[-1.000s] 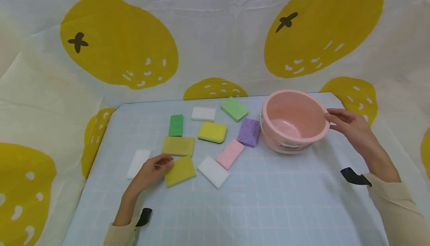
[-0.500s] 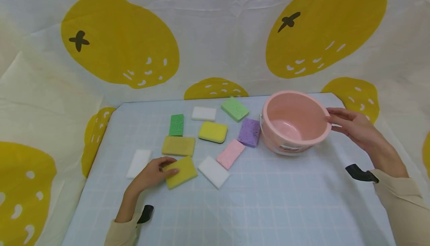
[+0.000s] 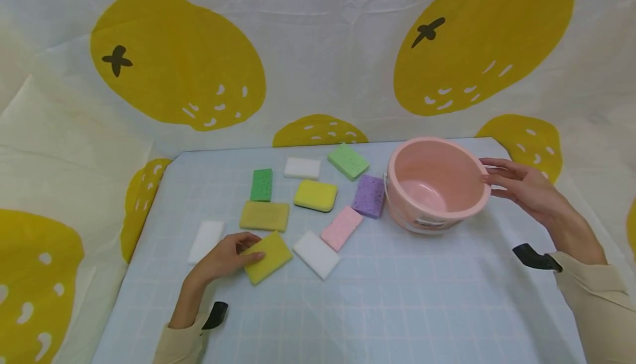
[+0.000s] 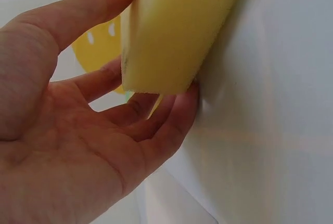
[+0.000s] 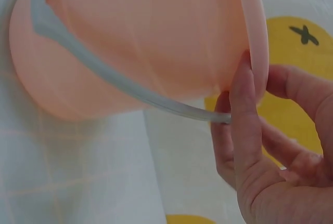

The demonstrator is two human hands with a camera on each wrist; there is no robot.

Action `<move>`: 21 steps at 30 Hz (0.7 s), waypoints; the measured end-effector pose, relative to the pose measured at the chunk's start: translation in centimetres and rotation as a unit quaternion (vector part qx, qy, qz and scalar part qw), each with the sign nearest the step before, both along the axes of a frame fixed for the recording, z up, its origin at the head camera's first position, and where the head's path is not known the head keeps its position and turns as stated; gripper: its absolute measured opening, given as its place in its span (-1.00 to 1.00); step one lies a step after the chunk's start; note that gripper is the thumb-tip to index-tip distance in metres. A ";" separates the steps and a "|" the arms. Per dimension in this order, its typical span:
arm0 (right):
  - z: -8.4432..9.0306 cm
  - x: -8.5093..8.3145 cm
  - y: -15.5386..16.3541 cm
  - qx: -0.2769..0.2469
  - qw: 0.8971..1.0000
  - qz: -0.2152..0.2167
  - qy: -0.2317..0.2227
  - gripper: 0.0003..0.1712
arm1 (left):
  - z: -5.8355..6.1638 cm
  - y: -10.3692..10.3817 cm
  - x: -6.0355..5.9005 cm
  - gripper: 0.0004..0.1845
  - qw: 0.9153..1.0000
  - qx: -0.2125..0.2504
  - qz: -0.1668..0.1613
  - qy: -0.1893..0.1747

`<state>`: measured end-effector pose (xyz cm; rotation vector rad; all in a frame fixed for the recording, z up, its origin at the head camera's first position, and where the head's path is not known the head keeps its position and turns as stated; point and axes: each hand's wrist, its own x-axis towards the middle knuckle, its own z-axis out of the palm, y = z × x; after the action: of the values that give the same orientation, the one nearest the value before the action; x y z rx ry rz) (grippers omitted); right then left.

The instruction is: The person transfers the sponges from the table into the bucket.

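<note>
My left hand (image 3: 223,256) grips a yellow sponge (image 3: 268,258) by its left end, thumb on one face and fingers at the other. Close up in the left wrist view, the sponge (image 4: 171,31) stands out as a thick block between thumb and fingers; whether it touches the table cannot be made out. At the right, my right hand (image 3: 529,190) pinches the rim of a pink bucket (image 3: 432,217). In the right wrist view, thumb and fingers sit on either side of the rim (image 5: 257,37), and the bucket's pale handle (image 5: 119,81) hangs along its side. The bucket shows no contents.
Several sponges lie about: olive-yellow (image 3: 264,216), dark green (image 3: 261,185), yellow with dark base (image 3: 315,195), light green (image 3: 348,161), purple (image 3: 368,195) beside the bucket, and pink (image 3: 342,228). White pads (image 3: 316,254) lie among them. A fruit-print cloth (image 3: 328,66) hangs behind the table.
My left hand has gone from touching the yellow sponge's left edge to gripping it with the thumb over it; the sponge has turned slightly. The bucket has shifted a little towards me, my right hand still on its rim.
</note>
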<state>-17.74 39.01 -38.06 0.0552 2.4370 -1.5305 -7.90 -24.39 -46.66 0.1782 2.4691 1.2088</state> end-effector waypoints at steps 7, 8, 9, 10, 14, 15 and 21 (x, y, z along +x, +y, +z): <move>-0.1 0.1 -0.2 0.013 1.000 0.001 0.001 -0.26 | 0.3 -0.4 0.1 -0.49 1.000 0.003 -0.006 -0.021; -0.1 0.1 -0.2 0.014 1.000 0.001 0.002 -0.25 | 0.3 -0.5 0.1 -0.49 1.000 0.006 -0.011 -0.025; -0.1 0.1 -0.2 0.016 1.000 0.001 0.002 -0.25 | 0.4 -0.6 0.0 -0.49 0.999 0.010 -0.017 -0.029; -0.1 0.2 -0.2 0.018 1.000 0.001 0.002 -0.25 | 0.4 -0.7 0.0 -0.49 0.999 0.014 -0.023 -0.033; 0.0 0.2 -0.2 0.025 1.000 0.002 0.002 -0.22 | 0.7 -0.9 -0.1 -0.49 0.998 0.033 -0.036 -0.042; 0.0 0.2 -0.2 0.026 1.000 0.001 0.003 -0.21 | 0.8 -0.9 -0.1 -0.49 0.998 0.039 -0.037 -0.044; -0.1 0.1 -0.2 0.034 0.999 -0.002 0.000 -0.16 | 1.4 -0.8 -0.5 -0.49 0.997 0.052 -0.034 -0.039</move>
<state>-17.68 38.85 -38.17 0.0729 2.4899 -1.4487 -8.35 -25.19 -45.31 0.2364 2.3156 1.2919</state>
